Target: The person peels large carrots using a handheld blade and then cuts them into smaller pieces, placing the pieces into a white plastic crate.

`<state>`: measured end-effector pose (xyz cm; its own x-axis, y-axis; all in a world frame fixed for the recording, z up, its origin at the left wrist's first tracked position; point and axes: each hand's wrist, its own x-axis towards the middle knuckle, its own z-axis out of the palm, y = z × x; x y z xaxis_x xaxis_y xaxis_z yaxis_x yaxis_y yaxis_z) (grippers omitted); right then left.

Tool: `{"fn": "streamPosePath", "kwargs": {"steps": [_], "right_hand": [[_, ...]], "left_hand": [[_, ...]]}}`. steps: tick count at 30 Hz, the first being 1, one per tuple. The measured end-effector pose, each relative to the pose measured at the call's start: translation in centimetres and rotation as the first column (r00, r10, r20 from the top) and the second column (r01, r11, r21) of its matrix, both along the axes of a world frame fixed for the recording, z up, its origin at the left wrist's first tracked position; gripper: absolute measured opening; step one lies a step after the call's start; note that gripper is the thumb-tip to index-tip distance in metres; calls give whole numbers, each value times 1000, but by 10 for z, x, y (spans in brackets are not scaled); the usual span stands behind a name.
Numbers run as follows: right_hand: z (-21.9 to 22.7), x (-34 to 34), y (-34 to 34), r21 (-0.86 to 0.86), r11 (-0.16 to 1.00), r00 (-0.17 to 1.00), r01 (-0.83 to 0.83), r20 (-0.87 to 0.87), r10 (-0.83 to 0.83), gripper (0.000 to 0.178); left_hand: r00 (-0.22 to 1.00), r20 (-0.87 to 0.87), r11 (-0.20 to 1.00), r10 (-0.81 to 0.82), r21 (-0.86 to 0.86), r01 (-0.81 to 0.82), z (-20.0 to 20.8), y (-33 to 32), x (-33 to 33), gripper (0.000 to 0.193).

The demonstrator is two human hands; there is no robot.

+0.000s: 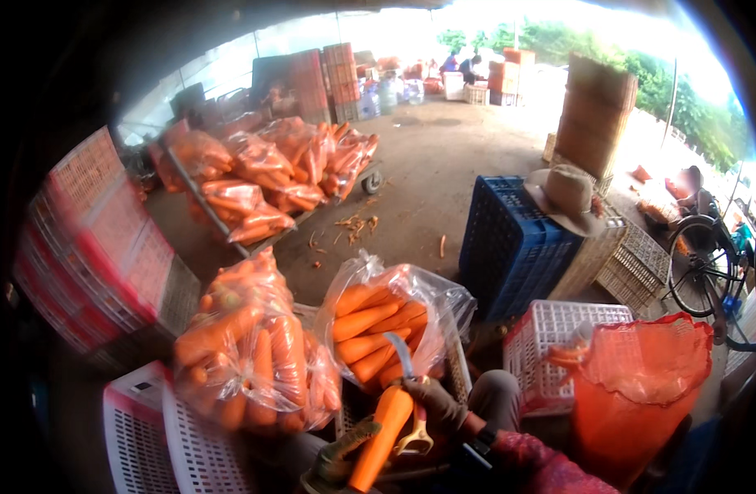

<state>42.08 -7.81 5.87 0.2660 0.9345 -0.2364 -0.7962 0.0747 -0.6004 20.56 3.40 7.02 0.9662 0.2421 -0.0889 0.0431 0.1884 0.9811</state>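
Low in the middle, a large orange carrot (pixel 381 443) slants from upper right to lower left. My left hand (pixel 338 454), in a dark glove, is closed around its lower part. My gloved right hand (pixel 438 403) is closed beside the carrot's upper end. Below its fingers shows a yellowish Y-shaped peeler (pixel 416 438), and a curved grey blade (pixel 400 352) rises above them; whether these are one tool or two I cannot tell. Just beyond my hands stands an open clear bag of carrots (pixel 369 323). Left of it is another full clear bag of carrots (pixel 254 354).
Stacked pink crates (pixel 98 255) and a white crate (pixel 201 445) stand left. A cart of bagged carrots (pixel 262 177) is beyond. Right are blue crates (pixel 518 247) under a hat (pixel 564 196), a white-and-pink crate (pixel 559 329), a red bag (pixel 637 403) and a bicycle (pixel 703 263).
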Motion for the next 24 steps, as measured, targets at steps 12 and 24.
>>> {"fn": "streamPosePath", "kwargs": {"steps": [12,24], "right_hand": [[6,-23,-26,168,977,-56,128,985,-162,29],[-19,-29,-11,285,957,-417,57,877,-237,34]], "left_hand": [[976,-74,976,204,92,-197,-7,-5,35,45],[982,-186,952,3,-301,-60,11,-10,24,37]]}}
